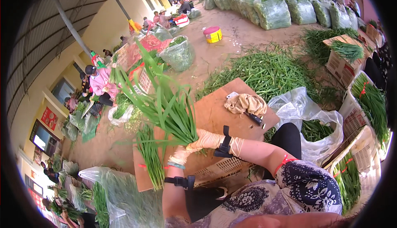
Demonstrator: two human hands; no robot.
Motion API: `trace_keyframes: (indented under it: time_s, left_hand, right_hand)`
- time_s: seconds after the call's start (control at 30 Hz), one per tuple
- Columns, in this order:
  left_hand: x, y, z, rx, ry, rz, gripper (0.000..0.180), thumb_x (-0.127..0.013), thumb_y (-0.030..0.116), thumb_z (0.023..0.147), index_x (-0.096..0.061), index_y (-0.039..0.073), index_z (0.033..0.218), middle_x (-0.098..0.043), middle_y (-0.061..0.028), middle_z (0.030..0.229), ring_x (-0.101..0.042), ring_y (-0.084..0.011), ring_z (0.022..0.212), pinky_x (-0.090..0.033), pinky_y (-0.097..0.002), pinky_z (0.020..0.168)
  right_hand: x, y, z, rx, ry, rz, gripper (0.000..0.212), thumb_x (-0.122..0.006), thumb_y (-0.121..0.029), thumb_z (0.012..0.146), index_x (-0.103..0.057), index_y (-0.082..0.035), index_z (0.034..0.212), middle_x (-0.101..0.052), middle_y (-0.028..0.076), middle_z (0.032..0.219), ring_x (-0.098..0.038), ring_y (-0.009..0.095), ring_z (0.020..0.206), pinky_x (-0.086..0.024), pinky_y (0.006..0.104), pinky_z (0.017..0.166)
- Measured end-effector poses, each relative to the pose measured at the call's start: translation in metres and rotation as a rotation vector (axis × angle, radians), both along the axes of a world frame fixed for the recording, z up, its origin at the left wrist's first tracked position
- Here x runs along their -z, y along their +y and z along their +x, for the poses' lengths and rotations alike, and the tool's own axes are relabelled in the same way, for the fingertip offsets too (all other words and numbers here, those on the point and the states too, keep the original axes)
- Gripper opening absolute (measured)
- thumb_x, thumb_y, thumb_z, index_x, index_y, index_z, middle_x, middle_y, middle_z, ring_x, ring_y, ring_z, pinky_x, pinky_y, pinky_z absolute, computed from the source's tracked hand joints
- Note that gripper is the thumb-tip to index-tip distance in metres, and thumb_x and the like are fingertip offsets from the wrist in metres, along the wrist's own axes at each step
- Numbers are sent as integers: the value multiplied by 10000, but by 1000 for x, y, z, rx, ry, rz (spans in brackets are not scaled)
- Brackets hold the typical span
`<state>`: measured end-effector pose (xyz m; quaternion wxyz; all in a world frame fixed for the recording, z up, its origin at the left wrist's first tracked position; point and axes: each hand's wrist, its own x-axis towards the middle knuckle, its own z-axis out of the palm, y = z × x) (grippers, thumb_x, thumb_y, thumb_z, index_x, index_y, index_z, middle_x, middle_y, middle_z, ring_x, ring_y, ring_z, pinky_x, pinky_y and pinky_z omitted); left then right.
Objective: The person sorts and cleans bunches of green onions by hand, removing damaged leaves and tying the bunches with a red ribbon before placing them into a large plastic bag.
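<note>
Both my hands wear pale tan gloves and black wrist straps. They meet at the near part of a brown board (pixel 215 104). My right hand (pixel 202 140) is closed around the lower end of a loose bunch of garlic chives (pixel 169 112), whose long leaves fan up and away to the left. My left hand (pixel 180 154) is pressed against the same stem end from below, its fingers partly hidden. Pale and teal rubber bands circle the left wrist. Beside it, at the board's left edge, lies another chive bunch (pixel 151 153) tied with a red band.
A crumpled tan cloth (pixel 247 104) and a black-handled object (pixel 253 118) lie on the board. Beyond it spreads a chive heap (pixel 264 70). Plastic bags (pixel 318 133) and crates of tied bunches (pixel 364 145) stand right; a plastic sheet (pixel 128 199) lies left. Other people sit farther off.
</note>
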<state>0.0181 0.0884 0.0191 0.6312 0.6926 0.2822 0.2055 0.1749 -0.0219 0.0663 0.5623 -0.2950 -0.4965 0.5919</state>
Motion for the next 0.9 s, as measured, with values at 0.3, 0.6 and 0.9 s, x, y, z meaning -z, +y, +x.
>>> trace_keyframes:
  time_s: [0.3,0.6,0.9]
  left_hand:
    - [-118,-1,41,330,150,299,575,-730,222,761,-477,82,1258,-557,-68,1204,-543,-124,1036,-411,-289,948]
    - [-100,-29,-16,115,-172,3,479,-685,209,807,-475,27,1197,-539,-15,1106,-516,-110,979,-434,-254,860]
    - [-57,-35,-14,10,202,406,534,-814,105,655,-552,20,1112,-606,-31,1076,-560,-145,916,-476,-305,807]
  right_hand:
    - [-59,20,25,135,142,90,402,-650,-133,815,-537,-70,1196,-610,15,963,-582,124,857,-496,284,789]
    - [-80,39,8,176,204,-107,414,-636,-40,807,-532,-50,1208,-598,27,1045,-575,119,853,-503,262,742]
    - [-18,12,-34,174,-35,-112,458,-670,35,756,-512,-32,1181,-593,18,1040,-549,89,911,-475,248,778]
